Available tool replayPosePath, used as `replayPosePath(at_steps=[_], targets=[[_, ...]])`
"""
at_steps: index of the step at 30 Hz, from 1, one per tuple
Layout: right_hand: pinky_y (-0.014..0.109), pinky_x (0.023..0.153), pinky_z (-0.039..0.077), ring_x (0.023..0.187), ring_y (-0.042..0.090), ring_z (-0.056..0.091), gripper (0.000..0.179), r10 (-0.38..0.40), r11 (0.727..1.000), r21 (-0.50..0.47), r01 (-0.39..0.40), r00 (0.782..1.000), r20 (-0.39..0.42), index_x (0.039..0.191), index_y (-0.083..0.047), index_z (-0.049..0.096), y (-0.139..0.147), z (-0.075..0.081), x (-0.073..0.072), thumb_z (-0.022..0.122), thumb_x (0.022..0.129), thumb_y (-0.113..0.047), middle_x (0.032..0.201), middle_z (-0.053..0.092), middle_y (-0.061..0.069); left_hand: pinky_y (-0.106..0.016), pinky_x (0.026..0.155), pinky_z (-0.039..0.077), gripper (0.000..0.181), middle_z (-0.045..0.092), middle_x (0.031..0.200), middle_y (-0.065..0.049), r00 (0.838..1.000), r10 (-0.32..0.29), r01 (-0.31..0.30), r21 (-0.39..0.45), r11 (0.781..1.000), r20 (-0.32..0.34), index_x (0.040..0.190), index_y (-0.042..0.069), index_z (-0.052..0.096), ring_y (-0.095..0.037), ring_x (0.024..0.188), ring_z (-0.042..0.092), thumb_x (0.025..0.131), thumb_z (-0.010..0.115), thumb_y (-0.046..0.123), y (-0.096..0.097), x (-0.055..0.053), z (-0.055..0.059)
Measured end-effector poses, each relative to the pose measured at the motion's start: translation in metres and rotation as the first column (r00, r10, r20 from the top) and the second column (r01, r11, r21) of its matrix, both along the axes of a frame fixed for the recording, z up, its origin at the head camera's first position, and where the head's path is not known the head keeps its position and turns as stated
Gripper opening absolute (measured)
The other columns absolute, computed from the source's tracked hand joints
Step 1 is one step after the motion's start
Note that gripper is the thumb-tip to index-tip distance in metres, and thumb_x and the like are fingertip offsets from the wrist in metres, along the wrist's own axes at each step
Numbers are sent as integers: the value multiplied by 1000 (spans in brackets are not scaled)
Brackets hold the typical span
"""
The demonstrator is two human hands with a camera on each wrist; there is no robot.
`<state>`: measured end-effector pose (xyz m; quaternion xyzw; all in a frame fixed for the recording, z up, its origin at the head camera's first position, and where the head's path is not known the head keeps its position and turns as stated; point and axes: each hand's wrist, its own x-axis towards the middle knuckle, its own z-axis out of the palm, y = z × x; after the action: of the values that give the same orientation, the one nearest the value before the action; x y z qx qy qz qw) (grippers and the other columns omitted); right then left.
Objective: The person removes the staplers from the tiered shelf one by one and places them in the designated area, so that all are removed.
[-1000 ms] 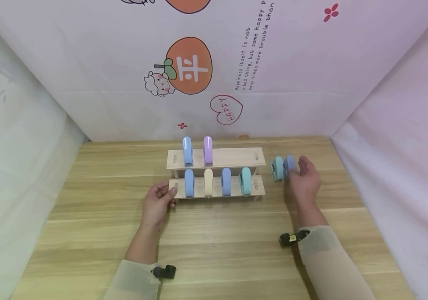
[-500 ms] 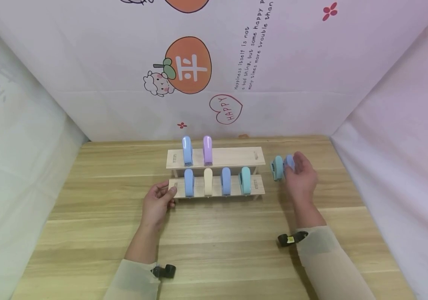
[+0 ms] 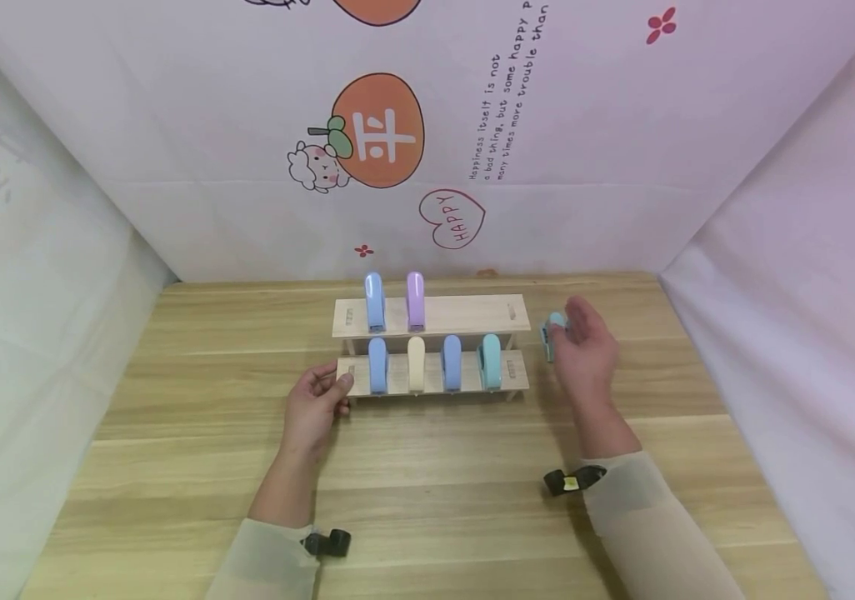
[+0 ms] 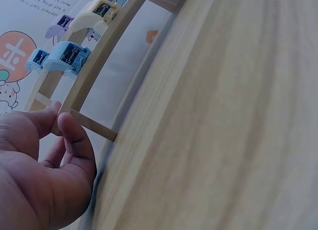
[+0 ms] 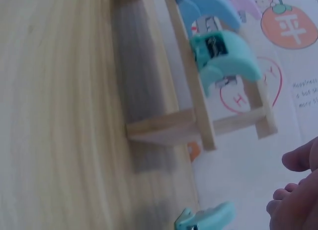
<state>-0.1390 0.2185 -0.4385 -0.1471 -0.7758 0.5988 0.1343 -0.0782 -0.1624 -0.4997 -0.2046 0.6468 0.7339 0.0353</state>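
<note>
In the head view, my left hand (image 3: 317, 408) grips the left end of a two-tier wooden stand (image 3: 431, 392), thumb on top and fingers beneath. Its front tier bears a blue mini stapler (image 3: 378, 367), a cream one (image 3: 416, 364), another blue one (image 3: 452, 363) and a teal one (image 3: 491, 363). A light blue stapler (image 3: 374, 302) and a purple one (image 3: 416, 301) stand on the back tier. My right hand (image 3: 585, 354) is at a loose teal stapler (image 3: 551, 337) right of the stand. Its thumb and fingers (image 5: 280, 195) look apart in the right wrist view, nothing visible between them.
The stand's short leg (image 4: 94, 125) rests on the wooden table (image 3: 427, 500). A printed white cloth (image 3: 570, 150) hangs behind the table. White cloth walls (image 3: 37, 275) rise at the sides.
My right hand has moved left, from beside the loose blue stapler to the loose teal one. The blue one is now hidden from view. My left hand stays on the stand.
</note>
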Motion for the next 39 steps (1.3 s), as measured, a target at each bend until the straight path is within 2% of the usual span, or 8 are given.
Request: replayPosePath(at_steps=[5, 12, 20, 32, 39], targets=[[30, 116, 43, 141, 18, 51, 54, 30, 999, -32, -32, 998, -52, 148, -12, 56, -15, 8, 2, 71, 96, -7, 152, 55, 6, -24, 68, 60, 48, 63, 116, -11, 1000, 11, -11, -5, 1000, -1, 137, 8, 57, -17, 82, 61, 95, 78, 18, -1, 0, 0], [31, 117, 42, 142, 16, 49, 58, 81, 997, -12, -81, 996, -39, 151, -15, 53, -34, 18, 3, 72, 96, -9, 154, 52, 3, -24, 68, 60, 48, 63, 118, -12, 1000, 12, -12, -4, 1000, 6, 136, 7, 57, -17, 82, 62, 95, 79, 18, -2, 0, 0], [32, 118, 40, 142, 16, 49, 55, 113, 993, -12, -114, 990, -80, 148, -14, 55, -45, 18, 4, 73, 96, -11, 153, 54, 4, -23, 68, 60, 50, 63, 119, -12, 1000, 7, -7, -4, 1000, 9, 138, 7, 56, -16, 83, 62, 95, 79, 18, -3, 0, 0], [35, 119, 40, 141, 15, 50, 54, 137, 990, -34, -139, 989, -57, 148, -13, 56, -62, 19, 3, 72, 96, -9, 152, 56, 2, -23, 66, 60, 46, 63, 116, -12, 1000, 23, -23, 7, 1000, -7, 135, 7, 57, -16, 79, 61, 95, 78, 14, -1, 0, -3], [33, 117, 42, 141, 12, 50, 55, 154, 988, 15, -154, 988, -9, 150, -20, 53, -70, 23, 5, 71, 99, -15, 153, 54, -3, -23, 67, 60, 48, 63, 117, -12, 1000, 1, -1, 3, 1000, -1, 137, 7, 56, -17, 82, 61, 95, 78, 18, 0, -1, -3]])
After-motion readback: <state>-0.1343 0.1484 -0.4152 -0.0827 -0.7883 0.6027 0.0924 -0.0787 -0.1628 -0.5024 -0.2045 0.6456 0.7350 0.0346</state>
